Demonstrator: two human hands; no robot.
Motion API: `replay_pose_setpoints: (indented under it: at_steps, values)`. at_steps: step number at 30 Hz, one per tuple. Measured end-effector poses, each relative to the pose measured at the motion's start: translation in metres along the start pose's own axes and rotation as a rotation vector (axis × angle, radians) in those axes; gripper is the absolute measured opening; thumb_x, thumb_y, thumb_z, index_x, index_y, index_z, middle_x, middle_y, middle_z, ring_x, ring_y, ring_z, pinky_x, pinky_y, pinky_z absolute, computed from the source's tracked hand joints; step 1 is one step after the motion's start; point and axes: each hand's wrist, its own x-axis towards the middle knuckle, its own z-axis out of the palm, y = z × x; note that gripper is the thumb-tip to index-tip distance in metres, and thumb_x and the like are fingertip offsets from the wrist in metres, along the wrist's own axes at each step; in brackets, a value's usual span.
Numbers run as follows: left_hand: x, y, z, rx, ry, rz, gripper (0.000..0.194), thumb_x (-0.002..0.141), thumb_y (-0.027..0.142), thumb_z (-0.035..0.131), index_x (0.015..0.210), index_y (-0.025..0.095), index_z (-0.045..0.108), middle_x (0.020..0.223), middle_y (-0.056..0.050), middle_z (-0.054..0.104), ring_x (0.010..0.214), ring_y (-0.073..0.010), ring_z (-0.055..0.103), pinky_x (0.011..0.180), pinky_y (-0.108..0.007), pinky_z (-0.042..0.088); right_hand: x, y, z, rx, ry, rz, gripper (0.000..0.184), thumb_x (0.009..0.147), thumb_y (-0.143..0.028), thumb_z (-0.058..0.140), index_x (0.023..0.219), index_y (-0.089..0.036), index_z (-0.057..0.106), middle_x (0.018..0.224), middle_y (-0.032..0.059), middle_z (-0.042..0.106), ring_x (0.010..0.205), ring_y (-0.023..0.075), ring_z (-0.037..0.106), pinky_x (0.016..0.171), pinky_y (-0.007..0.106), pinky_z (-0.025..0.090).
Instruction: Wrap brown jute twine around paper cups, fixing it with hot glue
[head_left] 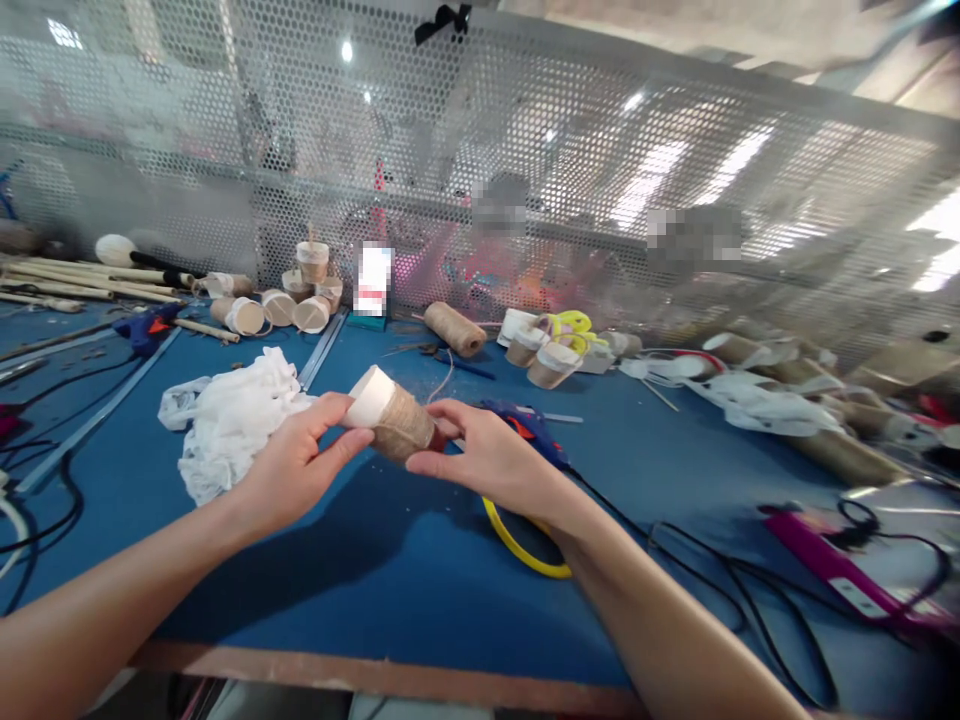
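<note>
On our side of the twine-wrapped cup [400,422], the desk [397,610] left us room; white fabric [236,420] blocked left, a glue gun [541,435] right.

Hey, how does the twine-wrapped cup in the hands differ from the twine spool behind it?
The twine-wrapped cup is held tilted between the left hand and right hand, while the twine spool lies on its side on the blue table. The cup has a broad white band at one end; the spool is brown throughout. Both carry wound, brownish twine.
</note>
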Motion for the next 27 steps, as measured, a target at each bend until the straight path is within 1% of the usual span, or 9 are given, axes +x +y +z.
replay_pose_setpoints:
  at_steps: [1, 3, 5, 7, 9, 12, 16, 22, 27]
  values:
    - [0.0, -0.001, 0.0, -0.006, -0.018, 0.0, 0.021, 0.082, 0.03, 0.043, 0.082, 0.014, 0.056, 0.074, -0.002, 0.057, 0.069, -0.0147, 0.051, 0.065, -0.026, 0.042, -0.002, 0.001, -0.002, -0.002, -0.003, 0.032, 0.045, 0.066, -0.043, 0.066, 0.099, -0.013, 0.054, 0.066, -0.0023, 0.057, 0.06, 0.0121, 0.053, 0.054, 0.025, 0.04]
    - [0.001, -0.002, 0.0, -0.024, -0.043, -0.002, 0.021, 0.082, 0.03, 0.043, 0.083, 0.014, 0.056, 0.079, -0.004, 0.058, 0.074, -0.0157, 0.053, 0.07, -0.027, 0.042, -0.005, -0.001, -0.007, -0.044, 0.026, 0.066, 0.047, 0.065, -0.042, 0.068, 0.099, -0.013, 0.055, 0.058, -0.0065, 0.046, 0.053, 0.0094, 0.044, 0.049, 0.023, 0.035]
    - [0.001, -0.004, 0.002, -0.039, -0.043, 0.0, 0.021, 0.083, 0.03, 0.042, 0.084, 0.014, 0.056, 0.082, -0.005, 0.059, 0.078, -0.0167, 0.054, 0.072, -0.028, 0.043, -0.008, -0.007, -0.015, -0.106, 0.059, 0.059, 0.048, 0.064, -0.042, 0.068, 0.1, -0.012, 0.055, 0.056, -0.0081, 0.04, 0.05, 0.0081, 0.039, 0.048, 0.022, 0.033]
    - [0.002, -0.006, 0.003, -0.042, -0.032, 0.007, 0.022, 0.082, 0.03, 0.042, 0.084, 0.014, 0.056, 0.082, -0.005, 0.059, 0.077, -0.0169, 0.054, 0.072, -0.029, 0.043, -0.01, -0.015, -0.023, -0.203, 0.099, 0.01, 0.039, 0.066, -0.042, 0.066, 0.092, -0.014, 0.059, 0.053, -0.0085, 0.036, 0.048, 0.0075, 0.036, 0.047, 0.022, 0.031]
    - [0.002, -0.007, 0.005, -0.035, -0.029, 0.01, 0.021, 0.082, 0.029, 0.043, 0.084, 0.014, 0.057, 0.08, -0.005, 0.058, 0.074, -0.0165, 0.053, 0.071, -0.029, 0.043, -0.012, -0.023, -0.031, -0.291, 0.153, -0.098, 0.025, 0.071, -0.04, 0.062, 0.079, -0.016, 0.062, 0.051, -0.0074, 0.036, 0.047, 0.0074, 0.035, 0.047, 0.022, 0.031]
    - [0.001, -0.006, 0.007, -0.024, -0.063, 0.023, 0.02, 0.082, 0.028, 0.043, 0.083, 0.014, 0.057, 0.079, -0.004, 0.056, 0.075, -0.0164, 0.052, 0.072, -0.03, 0.042, -0.016, -0.027, -0.036, -0.376, 0.201, -0.243, 0.021, 0.077, -0.034, 0.057, 0.065, -0.016, 0.059, 0.054, -0.0035, 0.047, 0.049, 0.008, 0.041, 0.049, 0.022, 0.033]
    - [-0.002, -0.001, 0.007, 0.004, -0.159, 0.019, 0.019, 0.082, 0.028, 0.042, 0.075, 0.014, 0.054, 0.072, -0.001, 0.051, 0.068, -0.0145, 0.049, 0.066, -0.027, 0.041, -0.023, -0.019, -0.027, -0.401, 0.179, -0.253, 0.017, 0.079, -0.028, 0.056, 0.066, -0.017, 0.059, 0.062, -0.0006, 0.056, 0.055, 0.0095, 0.048, 0.053, 0.022, 0.036]
    - [-0.005, 0.0, 0.009, 0.005, -0.331, -0.01, 0.022, 0.083, 0.03, 0.041, 0.074, 0.015, 0.054, 0.072, -0.001, 0.052, 0.067, -0.014, 0.048, 0.064, -0.025, 0.041, -0.035, -0.01, -0.007, -0.22, 0.1, -0.256, 0.012, 0.079, -0.024, 0.057, 0.069, -0.018, 0.06, 0.062, -0.0023, 0.055, 0.052, 0.0074, 0.046, 0.051, 0.02, 0.037]
    - [-0.006, 0.0, 0.01, -0.005, -0.404, -0.051, 0.021, 0.083, 0.029, 0.041, 0.081, 0.014, 0.055, 0.08, -0.003, 0.057, 0.075, -0.0158, 0.053, 0.069, -0.026, 0.042, -0.034, -0.001, 0.0, -0.185, 0.194, -0.26, 0.012, 0.08, -0.023, 0.054, 0.071, -0.018, 0.06, 0.063, -0.0019, 0.054, 0.054, 0.0078, 0.044, 0.052, 0.02, 0.037]
